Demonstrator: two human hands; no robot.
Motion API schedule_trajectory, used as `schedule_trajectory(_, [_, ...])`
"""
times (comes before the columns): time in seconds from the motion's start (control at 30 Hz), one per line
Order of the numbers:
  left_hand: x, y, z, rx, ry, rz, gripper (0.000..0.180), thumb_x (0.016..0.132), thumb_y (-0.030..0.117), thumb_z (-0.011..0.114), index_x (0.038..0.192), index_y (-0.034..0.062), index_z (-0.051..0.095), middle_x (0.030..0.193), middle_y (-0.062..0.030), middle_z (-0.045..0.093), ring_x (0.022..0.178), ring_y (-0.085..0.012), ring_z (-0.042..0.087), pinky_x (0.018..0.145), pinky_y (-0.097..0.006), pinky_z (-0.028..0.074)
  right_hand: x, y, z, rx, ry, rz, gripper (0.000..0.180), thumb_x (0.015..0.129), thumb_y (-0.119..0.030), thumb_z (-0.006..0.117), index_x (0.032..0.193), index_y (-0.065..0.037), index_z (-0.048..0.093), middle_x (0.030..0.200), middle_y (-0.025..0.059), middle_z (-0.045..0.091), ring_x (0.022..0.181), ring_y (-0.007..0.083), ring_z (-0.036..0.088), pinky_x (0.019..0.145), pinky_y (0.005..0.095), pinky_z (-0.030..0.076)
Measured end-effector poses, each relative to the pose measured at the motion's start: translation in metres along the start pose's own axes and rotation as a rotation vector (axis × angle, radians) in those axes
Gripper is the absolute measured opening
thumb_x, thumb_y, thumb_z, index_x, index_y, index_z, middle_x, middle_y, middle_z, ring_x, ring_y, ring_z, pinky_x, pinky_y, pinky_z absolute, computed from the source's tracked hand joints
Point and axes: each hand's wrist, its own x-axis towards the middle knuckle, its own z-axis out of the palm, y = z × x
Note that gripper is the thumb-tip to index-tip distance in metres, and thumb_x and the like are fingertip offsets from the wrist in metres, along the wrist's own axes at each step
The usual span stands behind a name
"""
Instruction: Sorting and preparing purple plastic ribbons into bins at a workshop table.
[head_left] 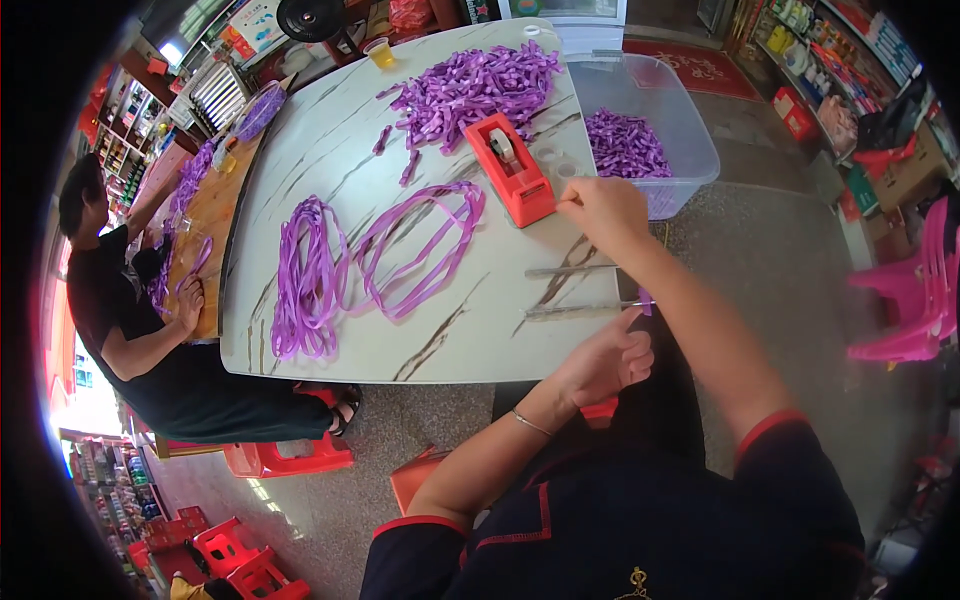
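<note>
My right hand (605, 215) is at the front end of a red tape dispenser (510, 172). Its thumb and fingertips are pinched together, and anything between them is too small to make out. Below it, my left hand (610, 360) has curled fingers. Its thumb reaches up to the end of a thin metal rod (575, 312), where a short piece of purple ribbon (645, 300) shows. Whether the fingers grip that ribbon is hidden. A second rod (570, 270) lies parallel to the first over the table's right edge. Loose loops of purple ribbon (310, 280) lie on the table to the left.
A heap of folded purple ribbon pieces (470, 90) covers the far part of the marble-patterned table (400, 350). Against its right edge, a clear plastic bin (690, 150) holds more. A cup (380, 53) stands at the back. Another person (130, 310) handles ribbon at a wooden table, left.
</note>
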Motion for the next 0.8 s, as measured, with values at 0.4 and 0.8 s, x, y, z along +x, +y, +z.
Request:
schedule_trajectory(0.4, [0.002,0.001,-0.008,-0.019,-0.071,-0.009,0.054,0.079,0.012,0.05,0.128,0.0196,0.028,0.067,0.0023,0.035,0.066,-0.0128,0.038,0.064,-0.024,0.034,-0.029,0.051,-0.081,0.219,-0.833,-0.009,0.023,0.077,-0.026,0.06,0.076,-0.004,0.06,0.064,0.002,0.06,0.06,0.0102,0.054,0.055,0.0264,0.041])
schedule_trajectory(0.8, [0.001,0.001,-0.007,0.009,-0.061,-0.005,0.051,0.08,0.013,0.051,0.127,0.0198,0.03,0.066,0.0025,0.034,0.066,-0.013,0.038,0.064,-0.024,0.034,-0.039,0.041,-0.081,-0.352,-0.778,-0.111,0.024,0.072,-0.035,0.059,0.077,-0.013,0.065,0.068,0.0043,0.063,0.066,0.0229,0.061,0.059,0.036,0.046])
